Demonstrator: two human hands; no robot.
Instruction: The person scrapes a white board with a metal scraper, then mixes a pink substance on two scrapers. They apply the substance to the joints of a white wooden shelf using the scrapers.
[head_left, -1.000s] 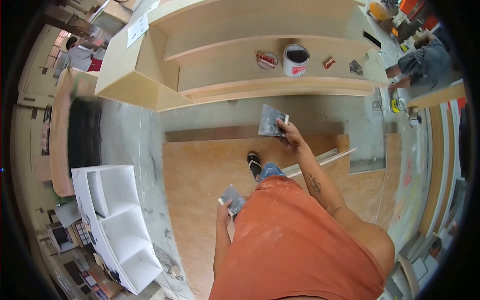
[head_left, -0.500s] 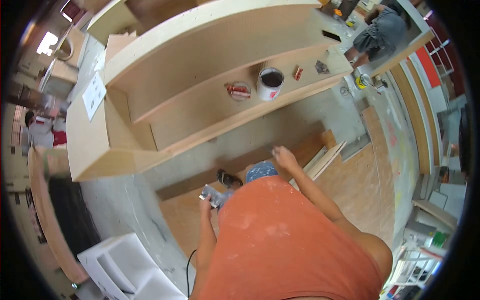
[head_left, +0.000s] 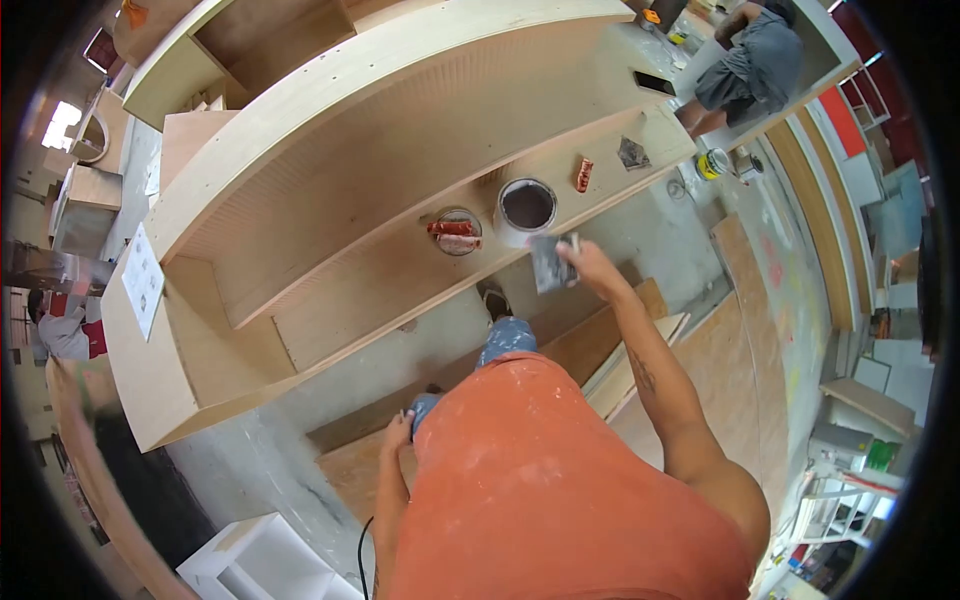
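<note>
My right hand (head_left: 588,266) is closed on a flat grey scraper (head_left: 551,265), held just in front of the curved wooden unit's lower ledge. Beside it on that ledge stands an open can (head_left: 527,206) with dark contents. A round tin (head_left: 455,232) with red-and-white tubes on it sits left of the can. Farther right lie a small red tube (head_left: 584,174) and a dark crumpled piece (head_left: 632,154). Down by my left thigh, my left hand (head_left: 399,428) has its fingers curled; what they hold, if anything, is too small to make out.
The curved wooden unit (head_left: 340,345) spans the space ahead. Wooden boards (head_left: 720,360) lie on the floor to the right. A white box-like piece (head_left: 262,560) is at lower left. One person (head_left: 755,65) bends over at upper right; another (head_left: 70,320) is at far left.
My right hand has moved forward and the scraper now shows in it. The grey blade seen earlier by my left hand is no longer there. I am closer to the wooden unit.
</note>
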